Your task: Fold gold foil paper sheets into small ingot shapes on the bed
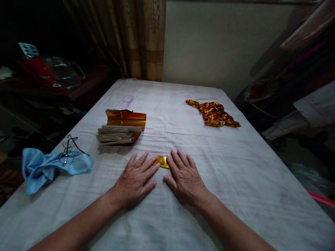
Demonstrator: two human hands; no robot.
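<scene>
A small folded piece of gold foil paper (pixel 162 161) is shown lying flat on the white cloth (pixel 183 104) that covers the table, near the front edge and between the two hands. The left hand (pixel 136 181) is laid palm down with its fingers spread moderately and extended; its index fingertip is seen touching the left end of the foil piece. The right hand (pixel 184 177) is likewise laid flat, fingers slightly fanned, with the index fingertip resting on or just against the right end. Nothing is gripped by either hand; the piece is only pinned or pressed at its ends.

The foil is judged to be very light, thin and easily creased, with a slick metallic face that may slide on the cloth. It is best taken by its edges or corners with a fingertip pinch, since a flat press offers no lift.

To the far left, a stack of unfolded sheets (pixel 119 134) with gold foil on top is seen. At far right a heap of finished folded gold pieces (pixel 214 115) is gathered. At the near left edge, spectacles (pixel 68 151) rest on a blue cloth (pixel 47 167).
</scene>
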